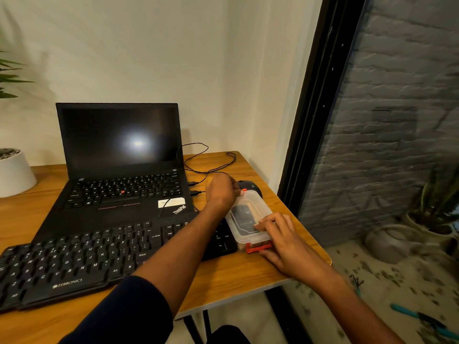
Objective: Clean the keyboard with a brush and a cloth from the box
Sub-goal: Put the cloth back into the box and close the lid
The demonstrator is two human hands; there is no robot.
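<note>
A black external keyboard lies across the front of the wooden desk. To its right stands a clear plastic box with a lid and red clips; dark items show dimly through the lid. My left hand reaches across the keyboard and pinches the red clip at the box's far end. My right hand rests on the near end of the lid, fingers bent over it, with the thumb beside the near red clip. No brush or cloth can be made out.
An open black laptop with a dark screen stands behind the keyboard. A black mouse and thin cables lie beyond the box. A white plant pot sits at the far left. The desk's right edge is next to a glass pane.
</note>
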